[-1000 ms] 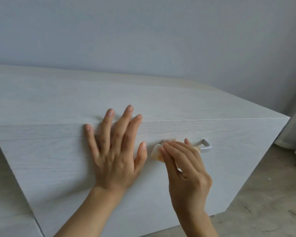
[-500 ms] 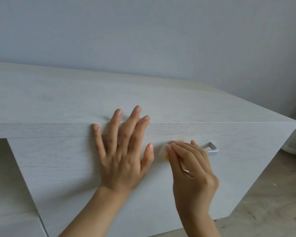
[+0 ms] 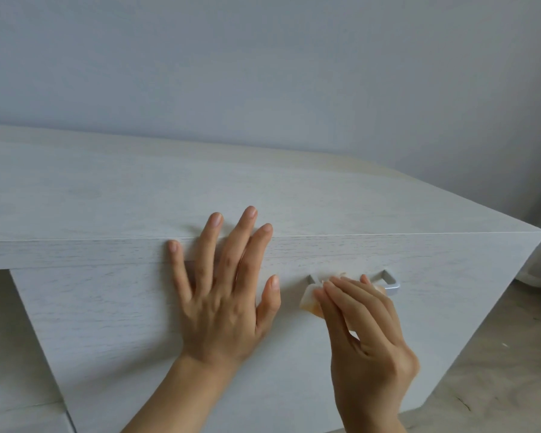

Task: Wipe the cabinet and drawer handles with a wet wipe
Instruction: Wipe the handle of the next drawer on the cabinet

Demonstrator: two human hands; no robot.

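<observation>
Wiping the handle is your step now; your right hand grips the wipe against its middle; your left hand lies flat, grip wide, on the drawer; next, likely slide toward the bare right end.

Behind wipe (and right hand): handle middle

The right hand has drawn the wipe slightly down and away from the thumb of the left hand. The handle now shows its left end (hidden before) just above the fingers.
</observation>
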